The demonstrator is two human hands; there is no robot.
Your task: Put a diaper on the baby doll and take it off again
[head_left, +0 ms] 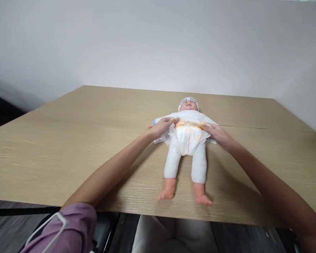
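Note:
A baby doll (185, 168) in white clothing and a printed white cap lies on its back, its bare feet toward me. Around its hips is a white diaper (188, 138) with an orange and yellow band across the waist. My left hand (163, 127) pinches the diaper's waist edge on the left side, fingers closed. On the opposite side, my right hand (218, 134) grips the waist edge between thumb and fingers. White side tabs of the diaper stick out below both hands. The doll's right-side hand is hidden behind my right hand.
The doll rests on a light wooden table (68, 140) with a seam running across it. A plain pale wall (158, 45) rises behind. The table's front edge is close to my lap, and a dark chair (104, 228) stands below at the left.

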